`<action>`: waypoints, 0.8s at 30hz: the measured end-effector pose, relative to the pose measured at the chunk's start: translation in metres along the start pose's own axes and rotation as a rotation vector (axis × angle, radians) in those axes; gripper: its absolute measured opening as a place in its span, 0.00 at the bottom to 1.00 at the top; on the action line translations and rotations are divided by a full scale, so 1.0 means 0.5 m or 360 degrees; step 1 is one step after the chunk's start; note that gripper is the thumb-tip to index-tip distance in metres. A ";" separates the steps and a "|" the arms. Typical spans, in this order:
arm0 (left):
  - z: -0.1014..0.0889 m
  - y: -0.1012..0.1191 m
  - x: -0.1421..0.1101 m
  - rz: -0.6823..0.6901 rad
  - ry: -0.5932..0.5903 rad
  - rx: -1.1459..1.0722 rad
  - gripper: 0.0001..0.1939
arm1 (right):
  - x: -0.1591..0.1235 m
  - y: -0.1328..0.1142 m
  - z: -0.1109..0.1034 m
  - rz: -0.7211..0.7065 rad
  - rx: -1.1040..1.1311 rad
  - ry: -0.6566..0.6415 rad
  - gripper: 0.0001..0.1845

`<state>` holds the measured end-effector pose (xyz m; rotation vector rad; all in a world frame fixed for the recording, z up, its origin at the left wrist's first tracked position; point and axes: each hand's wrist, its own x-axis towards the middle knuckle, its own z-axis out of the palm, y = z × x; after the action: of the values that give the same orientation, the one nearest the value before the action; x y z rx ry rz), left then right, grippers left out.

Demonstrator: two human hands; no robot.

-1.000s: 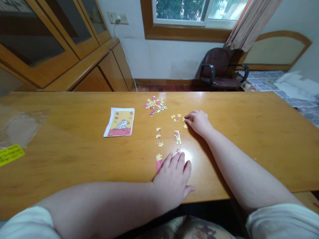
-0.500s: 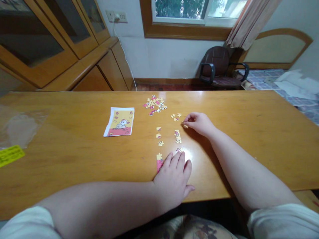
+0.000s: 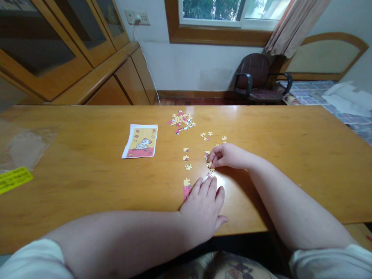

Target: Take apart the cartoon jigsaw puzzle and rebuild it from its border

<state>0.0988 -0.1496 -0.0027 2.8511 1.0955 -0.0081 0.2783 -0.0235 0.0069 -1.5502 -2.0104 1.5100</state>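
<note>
My left hand lies flat near the table's front edge, fingers stretched out, over part of the joined pink-and-yellow puzzle pieces. Just beyond its fingertips is a small piece with pink and white. My right hand has thumb and fingers pinched on a small yellow puzzle piece, close against the short joined strip, which the fingers partly cover. To the left, a column of single pieces runs away from me.
A heap of loose pieces lies toward the far edge, with a few separate pieces nearer. The printed picture card rests left of them. A clear plastic bag with a yellow label is at far left. Beyond the table stands an office chair.
My right hand has moved toward me and slightly left, from the loose pieces at the right to the joined strip. My left hand stays where it was.
</note>
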 end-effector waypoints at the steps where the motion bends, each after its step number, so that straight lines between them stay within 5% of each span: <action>1: 0.000 0.000 0.000 0.0000 0.0003 -0.0002 0.37 | 0.000 -0.002 0.001 0.0013 0.0024 0.0014 0.08; 18: -0.003 -0.001 0.000 -0.0002 -0.0006 -0.0009 0.37 | -0.005 -0.018 0.008 0.0080 -0.0013 0.0229 0.09; 24: -0.002 -0.002 0.000 0.0007 0.0003 -0.0004 0.37 | -0.005 -0.014 -0.034 0.0114 -0.0147 0.0735 0.06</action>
<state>0.0983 -0.1488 -0.0019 2.8519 1.0892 -0.0035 0.2862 -0.0149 0.0211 -1.8196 -1.7900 0.9694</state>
